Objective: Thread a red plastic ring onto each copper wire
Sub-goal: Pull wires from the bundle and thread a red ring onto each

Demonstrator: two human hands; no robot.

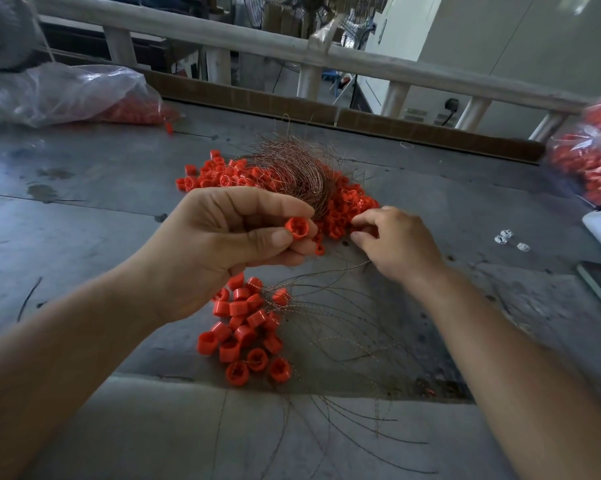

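Ring in hand, no wire at its bore yet.
Left hand (223,244) pinches one red ring (296,228), opening facing up. Right hand (396,247), just right of it, curls its fingertips at the ring pile (347,206); holding a wire, cannot tell. Copper wire bundle (292,168) fans beyond the left fingers.

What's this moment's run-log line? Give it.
left hand: pinches red ring | right hand: at loose ring pile, grasp unclear | copper wire bundle: behind left hand | threaded rings: heaped nearer person
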